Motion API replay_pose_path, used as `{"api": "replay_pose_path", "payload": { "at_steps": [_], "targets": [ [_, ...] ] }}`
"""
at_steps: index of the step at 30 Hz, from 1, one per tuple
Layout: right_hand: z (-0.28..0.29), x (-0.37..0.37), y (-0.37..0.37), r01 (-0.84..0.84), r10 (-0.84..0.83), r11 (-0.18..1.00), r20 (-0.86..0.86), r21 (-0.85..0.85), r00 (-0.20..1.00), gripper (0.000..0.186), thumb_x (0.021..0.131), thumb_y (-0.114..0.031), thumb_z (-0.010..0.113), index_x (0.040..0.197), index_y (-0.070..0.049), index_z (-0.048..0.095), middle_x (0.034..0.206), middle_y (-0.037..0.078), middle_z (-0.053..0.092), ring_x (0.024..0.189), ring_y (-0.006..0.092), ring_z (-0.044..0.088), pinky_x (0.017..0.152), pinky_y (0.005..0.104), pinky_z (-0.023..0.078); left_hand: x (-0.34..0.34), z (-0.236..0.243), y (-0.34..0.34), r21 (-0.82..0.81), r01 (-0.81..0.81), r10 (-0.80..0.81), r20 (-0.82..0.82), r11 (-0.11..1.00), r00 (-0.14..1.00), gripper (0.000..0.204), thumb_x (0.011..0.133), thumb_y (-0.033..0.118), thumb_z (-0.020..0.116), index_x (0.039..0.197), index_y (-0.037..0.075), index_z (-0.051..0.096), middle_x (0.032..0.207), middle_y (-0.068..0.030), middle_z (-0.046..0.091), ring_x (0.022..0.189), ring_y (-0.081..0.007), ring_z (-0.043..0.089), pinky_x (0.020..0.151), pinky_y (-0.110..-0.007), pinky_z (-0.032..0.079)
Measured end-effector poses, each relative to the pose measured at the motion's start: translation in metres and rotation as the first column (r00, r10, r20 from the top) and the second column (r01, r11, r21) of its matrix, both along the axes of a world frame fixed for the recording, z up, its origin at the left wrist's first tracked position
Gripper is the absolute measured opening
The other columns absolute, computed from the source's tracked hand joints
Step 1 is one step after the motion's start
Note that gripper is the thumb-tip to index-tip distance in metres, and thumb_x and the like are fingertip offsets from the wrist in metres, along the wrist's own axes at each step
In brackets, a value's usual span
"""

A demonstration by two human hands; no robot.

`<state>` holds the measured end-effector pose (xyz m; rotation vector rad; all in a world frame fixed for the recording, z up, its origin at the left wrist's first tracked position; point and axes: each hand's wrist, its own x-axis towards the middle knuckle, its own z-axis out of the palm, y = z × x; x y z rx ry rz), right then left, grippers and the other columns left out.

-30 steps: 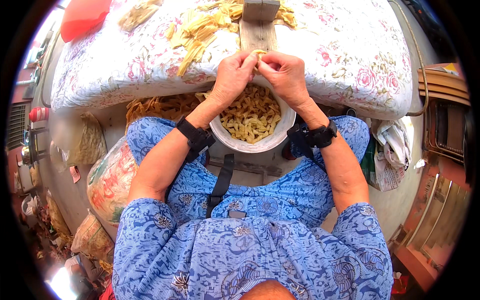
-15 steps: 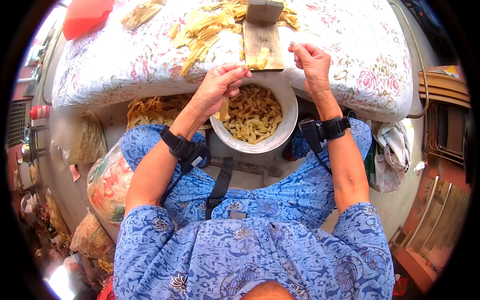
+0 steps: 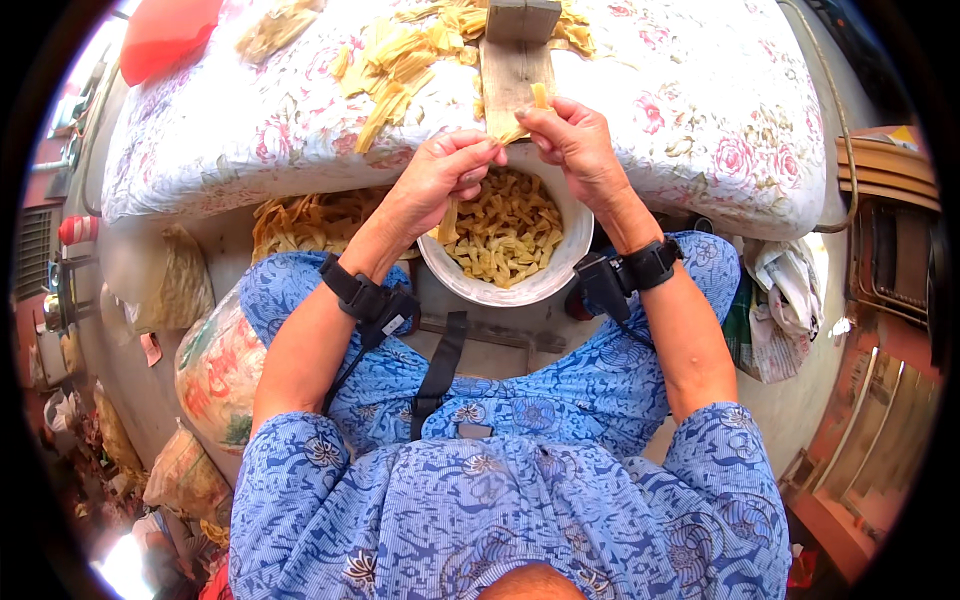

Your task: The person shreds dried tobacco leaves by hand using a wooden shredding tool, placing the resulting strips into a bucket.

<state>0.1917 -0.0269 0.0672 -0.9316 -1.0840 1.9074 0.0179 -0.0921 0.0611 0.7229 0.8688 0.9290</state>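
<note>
My left hand [image 3: 442,175] is closed in a pinch on one end of a pale yellow, pliable strip [image 3: 512,133]. My right hand [image 3: 580,148] pinches the same strip, whose tip sticks up above the fingers. Another yellow length hangs below my left palm. Both hands hover over the near end of a wooden board [image 3: 517,78] with an upright block. Beneath them stands a round white basin [image 3: 493,296] between my knees. It holds many short, folded or knotted yellow pieces [image 3: 508,230].
A flowered cloth covers the table [image 3: 690,110] ahead. Loose yellow strips [image 3: 395,75] lie on it left of the board, with a red item [image 3: 170,38] farther left. More strips [image 3: 300,225] sit under the table edge. Bags [image 3: 215,365] stand at my left and a white bag [image 3: 785,305] at right.
My right hand has come leftward and down to meet the left, and now grips the yellow strip that lay over the board's near end. My left hand has barely moved.
</note>
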Motion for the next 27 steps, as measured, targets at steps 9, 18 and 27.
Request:
{"api": "replay_pose_path", "payload": {
  "at_steps": [9,18,27],
  "targets": [
    [-0.003,0.004,0.002,0.002,-0.143,0.929,0.352,0.371,0.925,0.021,0.083,-0.022,0.059,0.081,-0.002,0.064,0.062,0.000,0.058,0.052,0.0053,0.053,0.047,0.0162,0.041,0.002,0.001,0.000,0.045,-0.017,0.024,-0.151,0.999,0.988,0.020,0.089,0.023,0.050,0.081,0.006,0.057,0.055,0.0104,0.032,0.049,-0.0004,0.024,0.045,-0.017,0.020],
    [-0.007,0.015,0.012,0.031,-0.158,0.931,0.325,0.364,0.932,0.024,0.085,-0.024,0.056,0.084,-0.001,0.064,0.067,0.004,0.061,0.054,0.0075,0.057,0.047,0.0171,0.044,-0.003,0.000,-0.004,-0.053,0.009,-0.009,-0.002,0.999,1.000,0.020,0.089,0.023,0.051,0.080,0.006,0.057,0.055,0.0095,0.035,0.047,-0.0017,0.026,0.044,-0.017,0.022],
    [0.009,0.003,0.002,-0.075,0.075,0.997,-0.002,-0.024,0.997,0.012,0.078,-0.009,0.065,0.082,-0.003,0.056,0.064,0.000,0.052,0.047,0.0023,0.042,0.042,0.0139,0.032,-0.010,-0.001,0.003,-0.063,0.044,-0.039,0.085,0.997,0.996,0.019,0.088,0.022,0.052,0.079,0.006,0.057,0.053,0.0098,0.033,0.045,-0.0020,0.024,0.043,-0.017,0.021]
  ]
}}
